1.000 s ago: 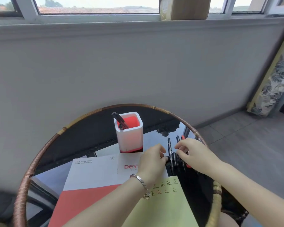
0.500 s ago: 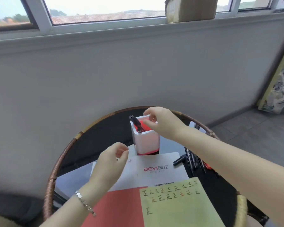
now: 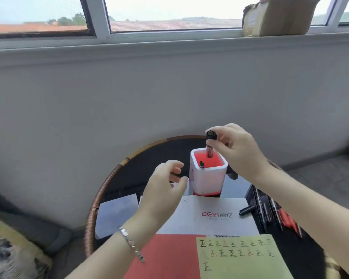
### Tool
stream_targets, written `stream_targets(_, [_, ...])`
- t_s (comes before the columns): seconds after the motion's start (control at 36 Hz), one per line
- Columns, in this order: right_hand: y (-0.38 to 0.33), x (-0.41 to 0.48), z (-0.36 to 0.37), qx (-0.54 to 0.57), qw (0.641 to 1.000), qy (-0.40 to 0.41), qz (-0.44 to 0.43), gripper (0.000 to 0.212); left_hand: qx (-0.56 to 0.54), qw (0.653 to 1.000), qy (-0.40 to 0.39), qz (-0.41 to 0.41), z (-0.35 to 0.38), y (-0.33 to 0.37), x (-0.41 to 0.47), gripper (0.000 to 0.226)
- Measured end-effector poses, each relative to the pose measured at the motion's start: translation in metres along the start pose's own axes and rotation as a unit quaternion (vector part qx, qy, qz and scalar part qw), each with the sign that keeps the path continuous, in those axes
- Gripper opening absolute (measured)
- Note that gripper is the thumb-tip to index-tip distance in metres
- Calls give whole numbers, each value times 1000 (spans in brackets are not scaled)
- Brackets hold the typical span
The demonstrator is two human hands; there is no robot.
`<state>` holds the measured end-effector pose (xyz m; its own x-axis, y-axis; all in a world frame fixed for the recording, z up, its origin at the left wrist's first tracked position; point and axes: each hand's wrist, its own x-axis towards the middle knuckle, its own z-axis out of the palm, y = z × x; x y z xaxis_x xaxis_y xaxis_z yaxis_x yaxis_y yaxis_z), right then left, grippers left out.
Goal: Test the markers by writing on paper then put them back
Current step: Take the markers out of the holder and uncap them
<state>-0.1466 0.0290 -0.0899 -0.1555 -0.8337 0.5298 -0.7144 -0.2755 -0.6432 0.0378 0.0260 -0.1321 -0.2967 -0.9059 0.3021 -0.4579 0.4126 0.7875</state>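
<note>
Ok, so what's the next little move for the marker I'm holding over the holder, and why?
Probably lower it and let go. The right hand pinches the marker upright by its top, and its lower end is already inside the mouth of the white holder, where another marker sits. The left hand hangs open beside the holder, holding nothing.

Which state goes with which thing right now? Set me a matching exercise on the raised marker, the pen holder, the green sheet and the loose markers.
1 raised marker
2 pen holder
3 green sheet
4 loose markers

A lying flat, right of the white envelope
B carries rows of handwritten test marks
C pinched upright by the right hand
D stands upright, white outside, red inside

Pairs: 1-C, 2-D, 3-B, 4-A
</note>
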Motion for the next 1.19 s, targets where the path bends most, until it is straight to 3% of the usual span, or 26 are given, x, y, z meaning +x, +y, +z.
stream_targets(0.11, [-17, -32, -26, 17, 996, -4, -82, 22, -60, 995, 1, 84, 12, 30, 3, 38])
stream_targets(0.28, [-8, -74, -31, -15, 996, -9, -91, 26, -63, 983, -32, 167, 37, 52, -5, 10])
stream_targets(0.44, [4, -96, -35, 56, 998, -4, 14, 21, -39, 987, -15, 156, 49, 45, -13, 9])
stream_targets(0.56, [3, -105, -35, 133, 979, -16, 150, 19, -123, 986, 45, 101, 46, 48, -15, 18])
stream_targets(0.61, [2, -106, -35, 191, 952, -40, 237, 12, -208, 975, 50, 65, 43, 52, -18, 15])
stream_targets(0.64, [3, -105, -34, 244, 925, -54, 288, 20, -247, 967, 42, 50, 41, 54, -19, 13])
stream_targets(0.72, [-1, -103, -32, 445, 796, -71, 404, 42, -293, 956, -17, 4, 40, 52, -25, 12])
stream_targets(0.78, [-4, -102, -34, 508, 756, -69, 408, 43, -258, 964, -63, -11, 42, 45, -31, 12])
stream_targets(0.83, [-5, -103, -34, 495, 770, -66, 397, 41, -194, 974, -118, -14, 44, 37, -38, 14])
stream_targets(0.92, [-6, -108, -27, 385, 840, -69, 376, 30, -98, 978, -184, 14, 48, 30, -48, 15])
stream_targets(0.97, [-7, -114, -19, 344, 866, -59, 357, 29, -32, 980, -187, 65, 50, 28, -52, 19])
stream_targets(1.11, [-12, -121, -8, 344, 880, -19, 328, 43, 26, 973, -181, 138, 51, 21, -53, 24])
stream_targets(1.19, [-10, -121, -5, 333, 884, -24, 325, 37, 39, 972, -184, 143, 53, 15, -51, 22])
